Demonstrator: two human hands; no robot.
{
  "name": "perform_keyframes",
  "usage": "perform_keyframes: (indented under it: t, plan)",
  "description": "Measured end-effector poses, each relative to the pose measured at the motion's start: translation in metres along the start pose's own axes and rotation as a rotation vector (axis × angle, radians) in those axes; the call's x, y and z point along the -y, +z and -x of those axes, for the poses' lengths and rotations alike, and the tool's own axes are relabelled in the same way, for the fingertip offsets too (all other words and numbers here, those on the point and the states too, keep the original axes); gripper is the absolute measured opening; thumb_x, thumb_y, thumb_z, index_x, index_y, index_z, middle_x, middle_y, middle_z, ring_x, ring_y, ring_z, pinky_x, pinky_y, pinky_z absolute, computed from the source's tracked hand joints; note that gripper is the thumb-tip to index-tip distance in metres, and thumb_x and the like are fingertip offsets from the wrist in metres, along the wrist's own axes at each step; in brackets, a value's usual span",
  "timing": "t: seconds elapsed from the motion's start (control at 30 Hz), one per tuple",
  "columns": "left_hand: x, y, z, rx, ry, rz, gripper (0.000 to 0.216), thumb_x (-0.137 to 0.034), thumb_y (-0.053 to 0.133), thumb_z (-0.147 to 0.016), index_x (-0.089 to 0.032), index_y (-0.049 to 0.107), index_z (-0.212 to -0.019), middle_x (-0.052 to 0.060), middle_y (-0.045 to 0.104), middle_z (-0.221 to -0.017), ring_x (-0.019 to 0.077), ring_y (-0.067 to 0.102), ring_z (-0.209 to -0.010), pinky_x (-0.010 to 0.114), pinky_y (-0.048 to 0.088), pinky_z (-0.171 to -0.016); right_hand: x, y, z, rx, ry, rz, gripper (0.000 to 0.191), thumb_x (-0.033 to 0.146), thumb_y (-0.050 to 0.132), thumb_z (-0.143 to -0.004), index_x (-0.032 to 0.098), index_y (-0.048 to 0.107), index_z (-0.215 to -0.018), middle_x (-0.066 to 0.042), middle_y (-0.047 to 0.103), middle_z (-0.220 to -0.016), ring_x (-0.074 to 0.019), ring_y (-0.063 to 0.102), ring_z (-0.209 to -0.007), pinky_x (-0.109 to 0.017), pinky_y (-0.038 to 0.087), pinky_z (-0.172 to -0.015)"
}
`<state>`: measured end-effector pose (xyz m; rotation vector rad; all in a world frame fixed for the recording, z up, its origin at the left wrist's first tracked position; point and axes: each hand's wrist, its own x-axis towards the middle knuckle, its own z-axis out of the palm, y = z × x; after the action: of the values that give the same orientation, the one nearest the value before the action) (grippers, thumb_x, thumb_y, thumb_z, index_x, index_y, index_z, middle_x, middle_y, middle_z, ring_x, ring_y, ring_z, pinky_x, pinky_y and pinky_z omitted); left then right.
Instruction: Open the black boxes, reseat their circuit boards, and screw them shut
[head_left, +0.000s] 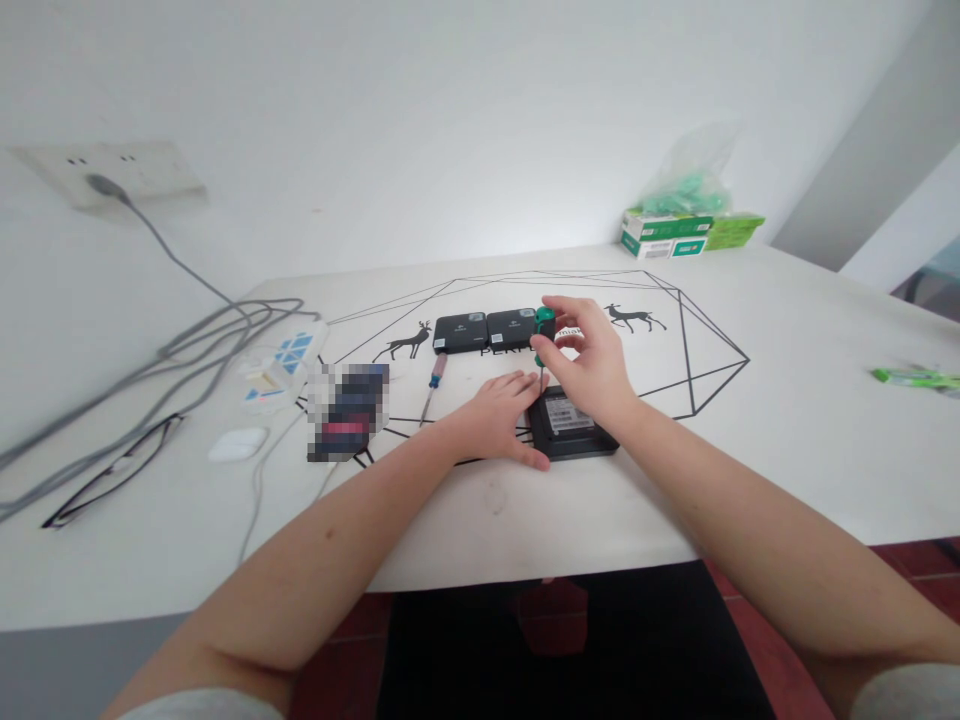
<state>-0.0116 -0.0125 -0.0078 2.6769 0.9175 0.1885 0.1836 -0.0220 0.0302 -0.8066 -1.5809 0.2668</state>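
My right hand is closed round the green and black handle of a screwdriver. The screwdriver stands nearly upright, its shaft reaching down to the back left corner of a flat black electronic box with a label on top. Whether the tip sits in a screw is too small to tell. My left hand lies along the left side of this box, thumb at the front corner and fingers by the back corner, holding it against the table. Behind my hands lie two similar black boxes, side by side.
A second screwdriver lies left of my hands, near a blurred-out phone-like object. Further left are a white case, glasses, a power strip and grey cables. Green and white cartons stand at the back right.
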Motion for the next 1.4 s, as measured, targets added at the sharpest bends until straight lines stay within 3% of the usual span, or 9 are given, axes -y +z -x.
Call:
perform_keyframes:
  t: [0.6, 0.8, 1.03, 1.1, 1.2, 1.3, 1.4]
  plan:
    - [0.0024, 0.0028, -0.0002, -0.011, -0.005, 0.035, 0.137, -0.100, 0.062, -0.073, -0.009, 0.028, -0.170, 0.028, 0.032, -0.173, 0.0513, 0.028, -0.161, 0.063, 0.021, -0.131, -0.0035, -0.0002, 0.0009, -0.078, 0.034, -0.030, 0.038, 0.028, 0.071, -0.090, 0.031, 0.062, -0.126, -0.006, 0.068, -0.117, -0.0214, 0.068, -0.098, -0.036, 0.065, -0.072]
    - [0.0037, 0.0035, -0.0012, -0.014, 0.014, 0.005, 0.134, -0.099, 0.062, -0.075, -0.010, 0.029, -0.170, 0.028, 0.031, -0.174, 0.0497, 0.027, -0.161, 0.063, 0.021, -0.130, -0.0039, 0.0015, 0.0033, -0.028, 0.009, -0.017, 0.038, 0.025, 0.067, -0.090, 0.029, 0.063, -0.127, -0.007, 0.069, -0.117, -0.0215, 0.069, -0.097, -0.037, 0.066, -0.072]
    - [0.0016, 0.0022, -0.0006, -0.001, -0.003, 0.001, 0.134, -0.099, 0.063, -0.074, -0.012, 0.029, -0.171, 0.026, 0.030, -0.175, 0.0503, 0.025, -0.162, 0.062, 0.019, -0.131, -0.0032, -0.0002, 0.0032, 0.039, -0.001, -0.118, 0.038, 0.020, 0.053, -0.097, 0.030, 0.064, -0.131, -0.007, 0.073, -0.128, -0.0240, 0.073, -0.113, -0.049, 0.066, -0.096]
    - [0.0009, 0.0015, -0.0004, -0.002, 0.002, 0.002, 0.134, -0.099, 0.062, -0.075, -0.011, 0.030, -0.170, 0.026, 0.030, -0.175, 0.0496, 0.025, -0.162, 0.062, 0.020, -0.131, -0.0008, -0.0013, 0.0014, 0.025, -0.057, -0.061, 0.031, 0.025, 0.061, -0.096, 0.030, 0.067, -0.126, -0.007, 0.071, -0.126, -0.0245, 0.071, -0.111, -0.047, 0.066, -0.091]
    - [0.0012, 0.0013, -0.0004, -0.002, 0.004, -0.003, 0.134, -0.100, 0.061, -0.074, -0.010, 0.031, -0.169, 0.027, 0.031, -0.174, 0.0486, 0.025, -0.162, 0.062, 0.020, -0.131, 0.0014, -0.0022, -0.0008, -0.019, -0.126, 0.031, 0.031, 0.028, 0.075, -0.090, 0.029, 0.070, -0.120, -0.005, 0.066, -0.109, -0.0208, 0.066, -0.093, -0.040, 0.064, -0.076]
    - [0.0024, 0.0023, -0.0006, 0.000, -0.001, -0.009, 0.135, -0.100, 0.062, -0.074, -0.011, 0.030, -0.170, 0.027, 0.029, -0.175, 0.0486, 0.025, -0.162, 0.063, 0.020, -0.131, -0.0002, -0.0022, -0.0012, -0.036, -0.116, 0.050, 0.034, 0.027, 0.075, -0.091, 0.030, 0.067, -0.124, -0.002, 0.062, -0.100, -0.0170, 0.061, -0.080, -0.038, 0.061, -0.073]
    - [0.0026, 0.0030, -0.0007, 0.003, -0.002, -0.007, 0.135, -0.100, 0.061, -0.074, -0.011, 0.029, -0.170, 0.027, 0.029, -0.175, 0.0487, 0.025, -0.162, 0.062, 0.019, -0.131, -0.0034, -0.0019, -0.0004, -0.050, -0.080, 0.022, 0.037, 0.029, 0.072, -0.093, 0.031, 0.063, -0.128, -0.002, 0.063, -0.104, -0.0172, 0.062, -0.082, -0.039, 0.061, -0.074]
